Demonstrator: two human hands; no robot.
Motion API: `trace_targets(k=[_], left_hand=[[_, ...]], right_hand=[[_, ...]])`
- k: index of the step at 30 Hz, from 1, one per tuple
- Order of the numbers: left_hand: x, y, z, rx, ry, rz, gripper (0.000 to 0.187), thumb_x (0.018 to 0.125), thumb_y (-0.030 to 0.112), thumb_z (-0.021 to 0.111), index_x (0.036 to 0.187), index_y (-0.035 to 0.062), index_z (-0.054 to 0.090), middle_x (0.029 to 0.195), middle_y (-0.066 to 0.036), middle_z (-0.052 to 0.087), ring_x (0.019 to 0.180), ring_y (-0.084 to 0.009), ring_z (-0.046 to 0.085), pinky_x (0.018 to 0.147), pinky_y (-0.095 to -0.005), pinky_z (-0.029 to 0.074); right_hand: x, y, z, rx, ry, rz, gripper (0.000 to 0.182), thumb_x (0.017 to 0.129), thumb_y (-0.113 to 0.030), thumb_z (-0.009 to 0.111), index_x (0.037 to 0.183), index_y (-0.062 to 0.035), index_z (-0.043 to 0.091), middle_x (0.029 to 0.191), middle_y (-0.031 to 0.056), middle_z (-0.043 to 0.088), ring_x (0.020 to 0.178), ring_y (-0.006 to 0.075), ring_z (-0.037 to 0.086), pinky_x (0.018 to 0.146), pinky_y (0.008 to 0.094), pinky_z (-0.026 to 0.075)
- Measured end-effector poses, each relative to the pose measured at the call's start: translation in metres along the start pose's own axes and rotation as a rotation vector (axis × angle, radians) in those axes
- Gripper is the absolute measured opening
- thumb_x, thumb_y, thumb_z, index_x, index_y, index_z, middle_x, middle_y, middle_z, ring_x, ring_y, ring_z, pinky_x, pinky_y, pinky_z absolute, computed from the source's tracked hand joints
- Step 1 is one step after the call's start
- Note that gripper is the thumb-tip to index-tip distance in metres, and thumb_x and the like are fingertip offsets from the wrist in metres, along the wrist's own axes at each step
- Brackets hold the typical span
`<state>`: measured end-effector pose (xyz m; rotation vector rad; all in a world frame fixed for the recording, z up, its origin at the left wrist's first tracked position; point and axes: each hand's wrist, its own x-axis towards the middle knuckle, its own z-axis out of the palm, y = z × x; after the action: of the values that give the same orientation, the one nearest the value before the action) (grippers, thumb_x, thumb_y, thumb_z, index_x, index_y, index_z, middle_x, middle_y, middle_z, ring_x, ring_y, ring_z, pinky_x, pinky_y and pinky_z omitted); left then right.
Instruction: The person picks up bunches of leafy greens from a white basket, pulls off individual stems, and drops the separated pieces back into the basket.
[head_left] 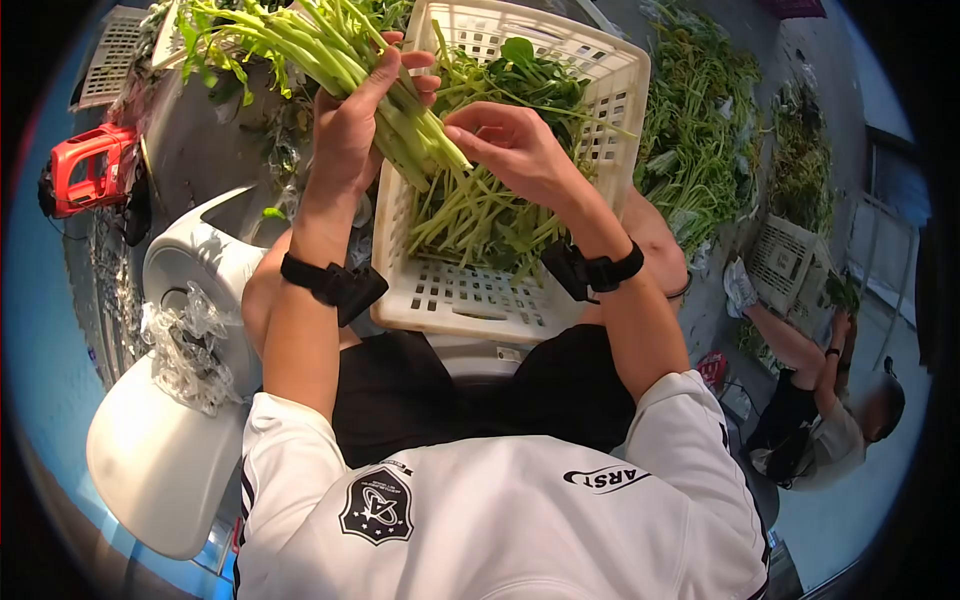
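My left hand (362, 118) is wrapped round a bunch of leafy green vegetable stalks (330, 55), holding it over the left rim of a white plastic basket (398, 262). The leafy end points up and left, and the cut stalk ends point down toward the right. Close beside those ends is my right hand (512, 150), its thumb and fingers bent together at the stalk tips. Whether it pinches a stalk I cannot make out. Beneath my hands, loose leafy stalks (480, 215) lie in the basket, which rests between my knees.
A white plastic chair (160, 460) with crumpled clear plastic (190, 345) stands at left, near a red tool-like object (88, 170). Piled greens (690, 130) cover the floor at right. Another person (830, 430) sits farther right by a second basket (788, 262).
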<state>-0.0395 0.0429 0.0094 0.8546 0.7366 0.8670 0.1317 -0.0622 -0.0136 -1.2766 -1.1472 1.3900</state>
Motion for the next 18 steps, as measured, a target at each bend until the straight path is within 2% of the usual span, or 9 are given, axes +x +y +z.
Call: trace_targets(k=[4,16,18], left_hand=[[-0.001,-0.002,0.001,0.003,-0.047,-0.031,0.034,0.101,0.022,0.063,0.127,0.0019,0.055,0.108,-0.017,0.07,0.089,-0.0223,0.072,0.079,-0.0341,0.06],[0.001,-0.009,0.006,-0.072,-0.108,-0.052,0.04,0.102,0.024,0.061,0.133,0.001,0.053,0.119,-0.021,0.068,0.101,-0.0278,0.071,0.09,-0.0384,0.06],[0.002,-0.011,0.005,-0.067,-0.094,-0.055,0.04,0.102,0.024,0.061,0.133,0.0004,0.053,0.118,-0.021,0.069,0.101,-0.0276,0.071,0.09,-0.0384,0.06]], right_hand=[[0.003,0.005,0.0,0.021,-0.012,0.007,0.028,0.099,-0.022,0.066,0.104,0.0044,0.07,0.084,0.0004,0.066,0.073,0.005,0.056,0.066,0.0233,0.048],[0.001,-0.005,0.005,0.206,0.113,-0.05,0.027,0.098,-0.023,0.069,0.104,0.0029,0.071,0.085,0.0028,0.068,0.075,0.0063,0.06,0.066,0.0242,0.051],[0.002,-0.004,0.002,0.106,0.065,-0.039,0.027,0.098,-0.023,0.069,0.104,0.003,0.071,0.086,0.0027,0.069,0.076,0.0068,0.061,0.067,0.0248,0.052]])
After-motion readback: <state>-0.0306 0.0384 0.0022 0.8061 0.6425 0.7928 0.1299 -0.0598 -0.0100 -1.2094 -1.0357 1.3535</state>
